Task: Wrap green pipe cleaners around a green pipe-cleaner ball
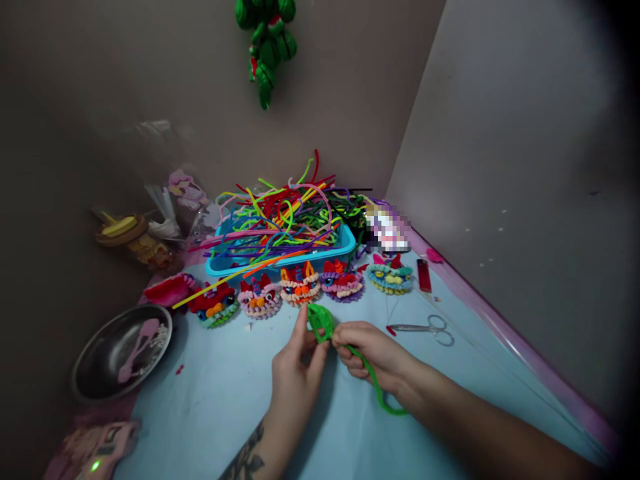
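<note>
Between my hands is a small looped piece of bright green pipe cleaner [321, 321], raised a little over the blue tabletop. My left hand [299, 367] grips it from the left, the index finger up along its side and the thumb beneath. My right hand [367, 350] is closed at its right end in a pinch. From there a loose green tail [379, 393] hangs under the right hand and curves toward the right forearm. Just beyond the hands stand several colourful pipe-cleaner lion heads, the nearest an orange one [300, 288].
Behind the heads, a blue tray [280, 261] overflows with coloured pipe cleaners. Scissors [425, 328] and a red lighter [423, 275] lie to the right. A metal bowl [100, 373] holding a pink scoop and white bits is at left. A green bundle [267, 50] hangs on the wall.
</note>
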A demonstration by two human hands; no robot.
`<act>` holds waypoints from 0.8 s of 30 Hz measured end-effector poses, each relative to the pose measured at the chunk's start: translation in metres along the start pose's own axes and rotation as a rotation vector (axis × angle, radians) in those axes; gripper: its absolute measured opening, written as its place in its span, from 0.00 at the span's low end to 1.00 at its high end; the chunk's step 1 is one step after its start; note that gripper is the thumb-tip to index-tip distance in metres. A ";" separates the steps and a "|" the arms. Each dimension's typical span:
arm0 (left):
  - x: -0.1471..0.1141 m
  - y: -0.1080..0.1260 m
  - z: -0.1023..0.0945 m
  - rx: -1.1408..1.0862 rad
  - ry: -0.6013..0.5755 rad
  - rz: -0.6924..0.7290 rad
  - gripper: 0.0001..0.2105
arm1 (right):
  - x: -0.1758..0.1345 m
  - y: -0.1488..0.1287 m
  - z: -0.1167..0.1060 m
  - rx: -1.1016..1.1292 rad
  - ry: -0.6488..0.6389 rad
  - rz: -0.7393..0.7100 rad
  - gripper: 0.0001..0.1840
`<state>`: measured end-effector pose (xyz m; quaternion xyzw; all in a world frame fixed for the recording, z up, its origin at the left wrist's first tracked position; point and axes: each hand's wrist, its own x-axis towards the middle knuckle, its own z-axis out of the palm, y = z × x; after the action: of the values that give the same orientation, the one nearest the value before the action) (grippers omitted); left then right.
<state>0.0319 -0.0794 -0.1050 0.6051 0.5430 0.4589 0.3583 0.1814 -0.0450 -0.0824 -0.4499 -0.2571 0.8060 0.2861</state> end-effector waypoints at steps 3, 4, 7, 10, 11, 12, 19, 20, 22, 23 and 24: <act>0.001 0.002 0.000 -0.116 -0.024 -0.096 0.33 | 0.001 0.001 0.001 -0.021 0.019 -0.005 0.05; 0.002 0.003 0.000 -0.141 -0.031 -0.119 0.33 | 0.001 0.001 0.001 -0.028 0.025 -0.014 0.05; 0.003 0.004 0.001 -0.204 -0.021 -0.183 0.34 | 0.001 0.003 0.004 -0.075 0.059 -0.052 0.05; 0.006 0.006 0.002 -0.321 0.019 -0.277 0.36 | 0.002 0.005 0.005 -0.182 0.117 -0.107 0.06; 0.008 0.007 0.002 -0.366 0.032 -0.308 0.36 | 0.002 0.006 0.006 -0.231 0.130 -0.144 0.06; 0.009 0.008 0.002 -0.411 0.044 -0.336 0.37 | 0.002 0.007 0.006 -0.286 0.138 -0.191 0.07; 0.013 0.009 0.002 -0.662 0.074 -0.490 0.38 | 0.000 0.013 0.007 -0.738 0.242 -0.525 0.09; 0.013 0.009 0.002 -0.696 0.073 -0.511 0.38 | -0.001 0.014 0.007 -0.794 0.275 -0.553 0.08; 0.013 0.008 0.003 -0.744 0.074 -0.529 0.39 | -0.002 0.016 0.009 -0.893 0.317 -0.617 0.08; 0.012 0.007 0.004 -0.752 0.079 -0.528 0.39 | -0.002 0.016 0.010 -0.937 0.325 -0.653 0.09; 0.012 0.007 0.004 -0.751 0.090 -0.522 0.39 | -0.003 0.016 0.011 -0.981 0.327 -0.688 0.09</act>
<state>0.0379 -0.0680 -0.0980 0.2558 0.4883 0.5440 0.6326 0.1695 -0.0597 -0.0868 -0.5381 -0.6807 0.3760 0.3250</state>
